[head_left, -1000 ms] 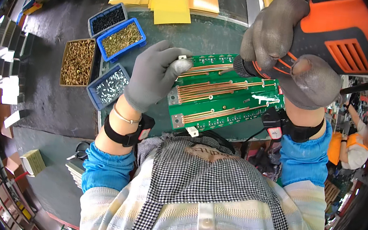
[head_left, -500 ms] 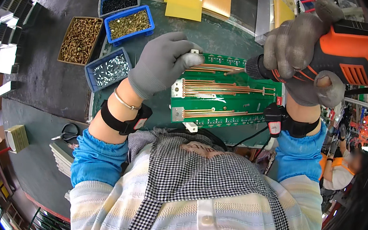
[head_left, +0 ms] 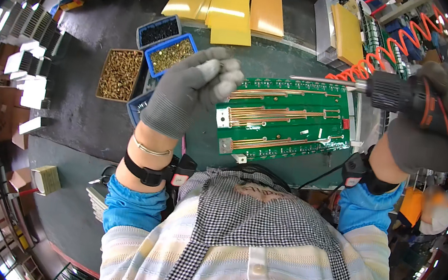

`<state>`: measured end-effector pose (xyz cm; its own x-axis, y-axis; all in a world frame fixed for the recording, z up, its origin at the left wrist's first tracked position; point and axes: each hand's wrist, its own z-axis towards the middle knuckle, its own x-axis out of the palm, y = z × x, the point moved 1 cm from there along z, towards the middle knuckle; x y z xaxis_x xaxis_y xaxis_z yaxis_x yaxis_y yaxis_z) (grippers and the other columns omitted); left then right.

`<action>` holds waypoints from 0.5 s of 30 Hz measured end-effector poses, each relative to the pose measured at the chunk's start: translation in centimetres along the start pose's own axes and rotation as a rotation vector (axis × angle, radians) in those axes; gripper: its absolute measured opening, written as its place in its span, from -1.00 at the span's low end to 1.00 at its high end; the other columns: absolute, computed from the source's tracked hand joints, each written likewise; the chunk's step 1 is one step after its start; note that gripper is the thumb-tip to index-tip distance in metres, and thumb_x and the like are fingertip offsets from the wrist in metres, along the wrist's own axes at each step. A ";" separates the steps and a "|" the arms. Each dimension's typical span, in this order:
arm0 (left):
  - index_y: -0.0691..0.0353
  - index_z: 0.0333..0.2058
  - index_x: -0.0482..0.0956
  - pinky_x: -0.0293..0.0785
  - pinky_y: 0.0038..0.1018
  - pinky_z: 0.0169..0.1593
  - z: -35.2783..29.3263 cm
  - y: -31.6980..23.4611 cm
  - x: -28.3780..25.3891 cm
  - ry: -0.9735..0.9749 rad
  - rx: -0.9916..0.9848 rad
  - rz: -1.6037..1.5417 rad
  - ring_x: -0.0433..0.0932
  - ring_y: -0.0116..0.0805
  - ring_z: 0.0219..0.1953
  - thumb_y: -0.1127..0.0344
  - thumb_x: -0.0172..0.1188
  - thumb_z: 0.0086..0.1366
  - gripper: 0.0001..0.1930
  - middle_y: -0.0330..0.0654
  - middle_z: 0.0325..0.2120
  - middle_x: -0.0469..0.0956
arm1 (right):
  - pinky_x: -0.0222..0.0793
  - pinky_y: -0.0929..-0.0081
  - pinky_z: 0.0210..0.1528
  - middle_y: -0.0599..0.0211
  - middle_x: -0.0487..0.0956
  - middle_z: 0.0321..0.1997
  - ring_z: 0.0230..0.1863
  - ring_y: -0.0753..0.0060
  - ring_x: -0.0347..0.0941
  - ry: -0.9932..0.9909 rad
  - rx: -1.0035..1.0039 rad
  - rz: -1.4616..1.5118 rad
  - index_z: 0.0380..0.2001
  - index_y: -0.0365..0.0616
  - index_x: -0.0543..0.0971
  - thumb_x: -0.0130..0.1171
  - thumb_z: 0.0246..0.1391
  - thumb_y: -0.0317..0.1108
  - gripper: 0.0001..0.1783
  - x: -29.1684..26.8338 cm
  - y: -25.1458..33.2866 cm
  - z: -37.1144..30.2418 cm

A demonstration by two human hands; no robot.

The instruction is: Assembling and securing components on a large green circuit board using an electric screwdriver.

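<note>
A green circuit board (head_left: 275,129) with long copper strips lies on the bench in front of me. My left hand (head_left: 185,91), in a grey glove, is just off its upper left corner. Those fingers are curled in; whatever they may hold is hidden. In my right hand (head_left: 438,98), also gloved, is an orange and black cordless drill (head_left: 387,92). Its long bit points left above the board's far edge, and its tip appears apart from the screws. White end blocks (head_left: 222,118) sit along the board's left side.
Left of the board are bins of brass screws (head_left: 119,75), gold-coloured fasteners (head_left: 171,56) and black parts (head_left: 159,31); my left forearm partly covers another blue bin (head_left: 138,108). Yellow sheets (head_left: 230,11) lie at the back. A red coiled hose (head_left: 388,53) hangs at right. Another person (head_left: 437,211) is farther right.
The drill has moved right and its bit has left the copper strip. My left hand has drawn back from the board's corner, its fingers curling. The view has shifted slightly.
</note>
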<state>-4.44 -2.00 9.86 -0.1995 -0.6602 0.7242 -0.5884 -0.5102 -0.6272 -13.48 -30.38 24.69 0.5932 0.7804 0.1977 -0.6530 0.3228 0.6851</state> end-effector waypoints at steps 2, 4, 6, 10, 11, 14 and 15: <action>0.47 -0.11 0.29 0.53 -0.67 -0.33 -0.1 0.3 1.3 0.138 -0.008 0.090 0.50 -0.42 -0.33 0.38 -0.10 0.32 -0.74 -0.11 -0.30 0.43 | 0.21 0.32 -0.01 0.30 0.31 -0.38 -0.21 0.40 0.28 0.347 0.242 0.603 -0.31 -0.18 0.29 0.10 -0.09 -0.12 -0.60 0.4 0.1 -1.4; 0.44 -0.12 0.30 0.46 -0.69 -0.40 -0.2 0.5 2.1 0.173 -0.038 0.114 0.46 -0.48 -0.38 0.34 -0.08 0.32 -0.74 -0.14 -0.32 0.42 | 0.24 0.27 0.00 0.30 0.29 -0.39 -0.20 0.35 0.29 0.368 0.355 0.730 -0.26 -0.18 0.28 0.11 -0.10 -0.08 -0.54 1.2 0.4 -3.0; 0.30 -0.14 0.34 0.29 -0.75 -0.51 -0.3 0.8 2.6 0.265 -0.067 0.139 0.34 -0.58 -0.46 0.24 -0.02 0.32 -0.74 -0.23 -0.39 0.37 | 0.27 0.24 -0.01 0.29 0.28 -0.38 -0.22 0.31 0.30 0.267 0.261 0.735 -0.23 -0.20 0.29 0.09 -0.07 -0.05 -0.51 2.2 0.5 -4.0; 0.24 -0.15 0.35 0.21 -0.77 -0.54 -0.6 1.3 2.6 0.301 -0.157 -0.025 0.22 -0.58 -0.47 0.21 -0.02 0.32 -0.76 -0.28 -0.42 0.27 | 0.30 0.22 -0.04 0.27 0.29 -0.37 -0.27 0.33 0.32 0.139 0.138 0.447 -0.23 -0.28 0.28 0.05 -0.02 -0.06 -0.51 3.3 1.0 -5.2; 0.24 -0.15 0.35 0.21 -0.77 -0.54 -0.7 1.3 2.6 0.293 -0.151 -0.020 0.22 -0.58 -0.47 0.21 -0.02 0.32 -0.76 -0.28 -0.42 0.27 | 0.31 0.22 -0.05 0.27 0.29 -0.36 -0.28 0.34 0.32 0.124 0.116 0.441 -0.23 -0.31 0.28 0.04 0.00 -0.07 -0.52 3.3 1.1 -5.3; 0.27 -0.22 0.36 0.25 -0.74 -0.51 -0.9 1.3 2.8 0.402 -0.229 -0.187 0.28 -0.58 -0.47 0.18 0.01 0.31 -0.75 -0.27 -0.41 0.35 | 0.33 0.22 -0.06 0.27 0.30 -0.36 -0.32 0.39 0.33 0.207 0.104 0.524 -0.23 -0.34 0.27 0.04 0.01 -0.07 -0.50 3.6 1.2 -5.7; 0.27 -0.20 0.35 0.20 -0.76 -0.54 -1.0 1.4 2.8 0.352 -0.238 -0.155 0.22 -0.59 -0.49 0.18 -0.03 0.33 -0.75 -0.27 -0.42 0.30 | 0.34 0.23 -0.07 0.26 0.31 -0.35 -0.33 0.40 0.34 0.221 0.090 0.555 -0.22 -0.34 0.27 0.03 0.02 -0.09 -0.52 3.7 1.2 -5.8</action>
<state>-6.58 -4.03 11.34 -0.3247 -0.3372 0.8836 -0.7878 -0.4205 -0.4500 -14.82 -24.03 22.15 0.0570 0.9150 0.3994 -0.7888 -0.2040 0.5799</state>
